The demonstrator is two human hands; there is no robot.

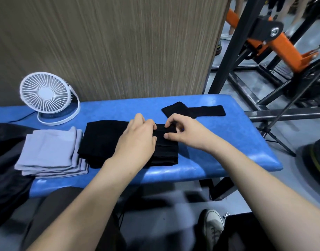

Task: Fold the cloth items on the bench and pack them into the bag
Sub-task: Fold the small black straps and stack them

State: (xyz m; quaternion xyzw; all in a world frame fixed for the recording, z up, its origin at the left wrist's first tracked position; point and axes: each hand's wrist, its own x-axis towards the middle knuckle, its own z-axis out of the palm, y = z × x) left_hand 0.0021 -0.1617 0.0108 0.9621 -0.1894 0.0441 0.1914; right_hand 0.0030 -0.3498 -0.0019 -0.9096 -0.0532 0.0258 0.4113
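Both my hands are on the black cloth stack (103,142) in the middle of the blue bench (219,142). My left hand (137,140) lies across the top of the stack with the fingers curled down over the far edge of the upper layer, so it's gripping that fold. My right hand (184,131) is just beside it, touching the same black cloth, with thumb and fingertips pinching a small bit of the fabric near the far right corner. The two hands are nearly touching each other over that corner. Layered edges show along the stack's near right side, so it's already folded over a few times.

Just left of my left hand, right up against the black stack, sits a pile of folded grey cloths (50,153), edges a bit staggered. Further left of that, at the end of the bench, there's some dark material (5,160) that might be the bag, but I honestly can't tell from here.

Beyond my right hand, near the far edge of the bench, a black strip of cloth (193,110) lies flat and unfolded, well apart from the stack. Beyond my left hand and off to the left is a small white fan (47,95) standing on the bench. To the right of my right arm, past the bench, is an orange and black metal frame (275,42).
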